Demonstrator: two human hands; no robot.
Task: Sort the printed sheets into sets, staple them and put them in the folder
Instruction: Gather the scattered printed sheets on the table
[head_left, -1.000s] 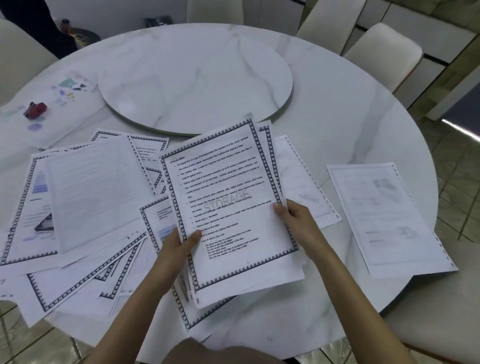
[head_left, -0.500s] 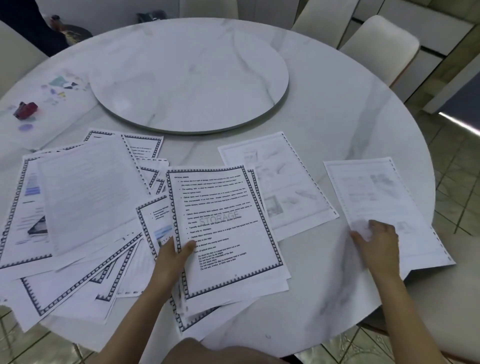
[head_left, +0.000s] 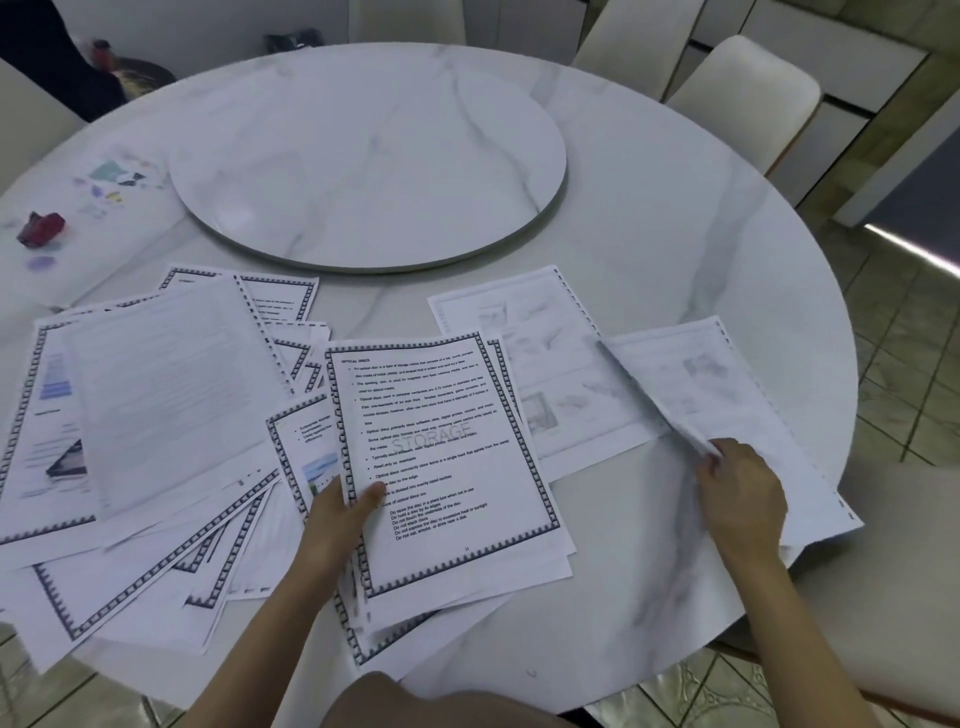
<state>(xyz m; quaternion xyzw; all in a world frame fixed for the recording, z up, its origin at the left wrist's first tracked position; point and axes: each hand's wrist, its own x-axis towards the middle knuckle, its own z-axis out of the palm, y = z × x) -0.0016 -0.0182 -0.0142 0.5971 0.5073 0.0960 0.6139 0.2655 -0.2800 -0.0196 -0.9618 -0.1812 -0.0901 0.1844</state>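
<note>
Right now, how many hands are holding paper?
2. The left hand grips the bordered stack in the middle. The right hand pinches the pale sheet on the right, its near edge raised. No other hands show.

The round, grey-veined white worktop carries a raised round turntable of the same stone at its middle. On its near left lies a loose spread of printed sheets, overlapping and askew. Just right of it a stack of bordered sheets overlaps a pale sheet, and a further sheet overhangs the right rim, one edge raised. At far left a small red object sits on a marked sheet.
</note>
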